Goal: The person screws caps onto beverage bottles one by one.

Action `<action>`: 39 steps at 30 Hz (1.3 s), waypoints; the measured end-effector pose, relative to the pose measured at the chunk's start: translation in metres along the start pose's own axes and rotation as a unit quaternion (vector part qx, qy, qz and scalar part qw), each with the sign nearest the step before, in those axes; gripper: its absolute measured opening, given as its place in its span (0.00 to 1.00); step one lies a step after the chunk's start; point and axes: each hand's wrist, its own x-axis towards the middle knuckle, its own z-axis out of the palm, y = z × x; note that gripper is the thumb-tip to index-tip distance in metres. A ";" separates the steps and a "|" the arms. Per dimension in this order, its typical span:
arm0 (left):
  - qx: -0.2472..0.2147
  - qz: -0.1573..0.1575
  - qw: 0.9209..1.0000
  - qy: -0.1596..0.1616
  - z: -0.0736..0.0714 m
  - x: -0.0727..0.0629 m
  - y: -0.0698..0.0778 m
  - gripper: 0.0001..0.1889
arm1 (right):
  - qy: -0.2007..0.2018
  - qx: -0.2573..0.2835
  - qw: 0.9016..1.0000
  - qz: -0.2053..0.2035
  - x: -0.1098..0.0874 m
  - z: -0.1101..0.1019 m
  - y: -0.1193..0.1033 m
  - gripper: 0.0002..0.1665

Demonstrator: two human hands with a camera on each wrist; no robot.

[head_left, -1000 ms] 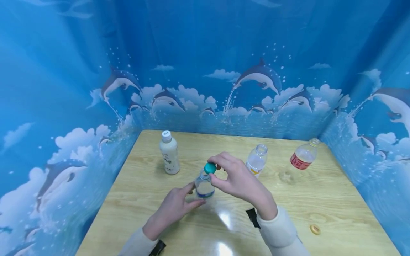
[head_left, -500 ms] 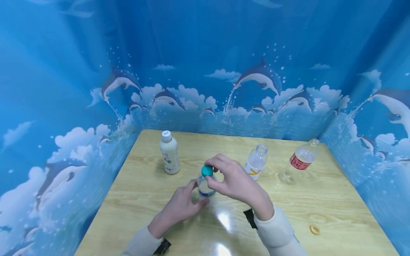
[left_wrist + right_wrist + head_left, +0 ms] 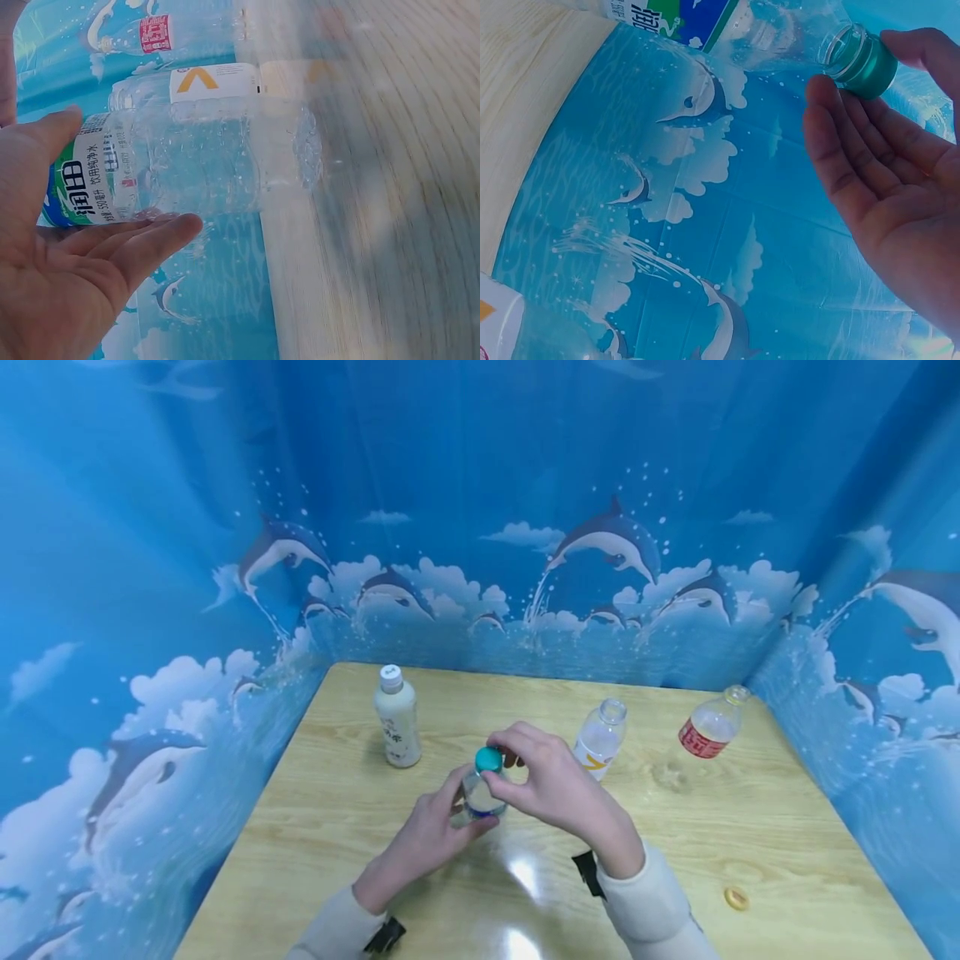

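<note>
Evidently, the left hand is clasping the Runtian water bottle upright over the surface while the right hand is pinching the green cap at its mouth, where square alignment should be favouring clean turning.

Black wrist pieces show beside off-white sleeves.

We note: green-labelled bottle, clear glossy plastic with moulded relief | its cap, opaque teal plastic | desk, smooth wood-grain surface, shiny under light | sleeves, matt cloth | dolphin backdrop, smooth creased sheeting, faint sheen
</note>
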 end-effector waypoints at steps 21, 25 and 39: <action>-0.027 0.008 1.000 -0.012 -0.003 0.003 0.000 0.36 | 0.034 -0.096 0.995 0.015 0.002 0.003 0.009 0.24; -0.023 0.005 1.000 -0.013 -0.003 0.004 -0.001 0.37 | 0.011 -0.046 0.998 0.038 0.000 -0.002 0.010 0.29; -0.022 -0.001 0.999 -0.023 -0.004 0.005 0.000 0.39 | -0.013 0.025 1.000 -0.006 -0.003 -0.003 0.015 0.27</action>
